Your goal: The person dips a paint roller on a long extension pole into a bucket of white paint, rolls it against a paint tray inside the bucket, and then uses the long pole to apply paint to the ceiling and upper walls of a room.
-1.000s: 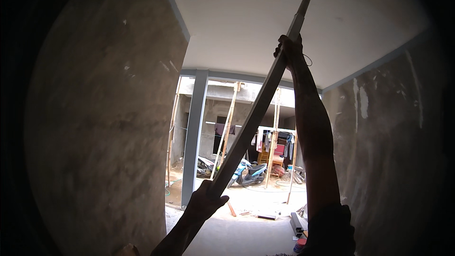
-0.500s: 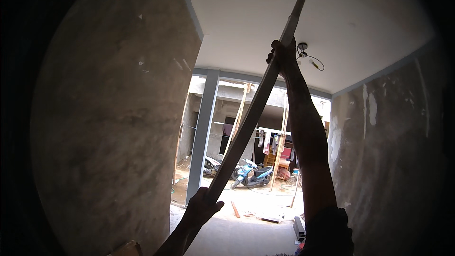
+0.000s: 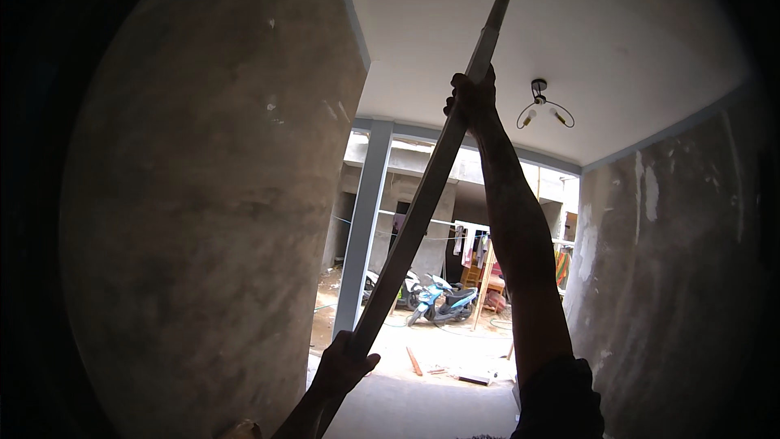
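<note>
Pole (image 3: 431, 187) runs on a long diagonal from down by your waist right up to the white ceiling (image 3: 634, 24), so your hands are spaced wide apart, probably for leverage: left hand (image 3: 341, 366) clenched round the low end, right hand (image 3: 471, 97) wrapped round it with the arm at full stretch. Bare concrete walls (image 3: 211, 219) hem you in on both sides, a two-bulb light fitting (image 3: 543, 106) hangs just beside the raised hand, and way out back a blue scooter (image 3: 443, 302) sits in the sunlit yard.

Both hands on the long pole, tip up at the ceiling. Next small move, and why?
Probably slide the tip a short way along the ceiling, clear of the light fitting. The pole is gripped low by the left hand and high by the right hand, its top end at the ceiling.
</note>
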### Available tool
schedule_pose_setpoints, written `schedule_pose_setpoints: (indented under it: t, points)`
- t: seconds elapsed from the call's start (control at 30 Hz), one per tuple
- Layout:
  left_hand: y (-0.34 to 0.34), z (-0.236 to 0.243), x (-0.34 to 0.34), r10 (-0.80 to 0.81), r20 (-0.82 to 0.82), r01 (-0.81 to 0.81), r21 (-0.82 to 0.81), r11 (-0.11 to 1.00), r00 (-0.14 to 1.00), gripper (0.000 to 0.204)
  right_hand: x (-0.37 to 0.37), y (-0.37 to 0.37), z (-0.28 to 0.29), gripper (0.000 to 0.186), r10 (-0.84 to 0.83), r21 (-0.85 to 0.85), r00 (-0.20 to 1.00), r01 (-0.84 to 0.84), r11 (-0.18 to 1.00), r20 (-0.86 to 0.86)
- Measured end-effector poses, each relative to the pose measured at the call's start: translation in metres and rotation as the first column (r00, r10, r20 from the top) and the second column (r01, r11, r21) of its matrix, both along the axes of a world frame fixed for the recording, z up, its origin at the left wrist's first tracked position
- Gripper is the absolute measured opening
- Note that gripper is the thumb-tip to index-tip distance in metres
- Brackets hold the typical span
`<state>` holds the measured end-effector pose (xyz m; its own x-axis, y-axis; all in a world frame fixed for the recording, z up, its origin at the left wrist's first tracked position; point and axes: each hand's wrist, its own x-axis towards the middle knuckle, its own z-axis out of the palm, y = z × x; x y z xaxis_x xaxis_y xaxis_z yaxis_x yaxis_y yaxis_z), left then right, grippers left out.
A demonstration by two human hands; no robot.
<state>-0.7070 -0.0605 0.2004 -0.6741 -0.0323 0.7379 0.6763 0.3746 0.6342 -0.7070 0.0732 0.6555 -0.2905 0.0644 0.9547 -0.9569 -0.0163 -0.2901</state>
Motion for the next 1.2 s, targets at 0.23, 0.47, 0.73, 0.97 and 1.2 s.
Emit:
schedule_pose_setpoints:
  t: [0.23,0.47,0.73,0.97,1.2]
  points:
    - [0.02,-0.018,0.018,0.142,-0.098,-0.147,-0.047,0.988,0.985,0.043,0.015,0.0,-0.009,0.06,0.016,0.034,1.0,-0.016,0.999,0.004]
    - [0.044,-0.042,0.057,0.182,-0.025,-0.181,0.035,0.983,0.983,0.045,0.044,0.0,-0.03,0.058,0.101,0.081,0.994,-0.103,0.991,0.036]
    - [0.087,-0.059,0.106,0.209,0.0,-0.208,0.115,0.971,0.978,0.043,0.066,0.012,-0.039,0.066,0.108,0.164,0.992,-0.116,0.98,0.058]
    - [0.124,-0.063,0.151,0.173,0.096,-0.19,0.222,0.956,0.98,0.04,0.098,0.022,-0.049,0.073,0.101,0.214,0.992,-0.115,0.97,0.076]
    - [0.159,-0.065,0.188,0.13,0.151,-0.17,0.301,0.938,0.98,0.039,0.128,0.036,-0.059,0.075,0.123,0.249,0.988,-0.142,0.958,0.091]
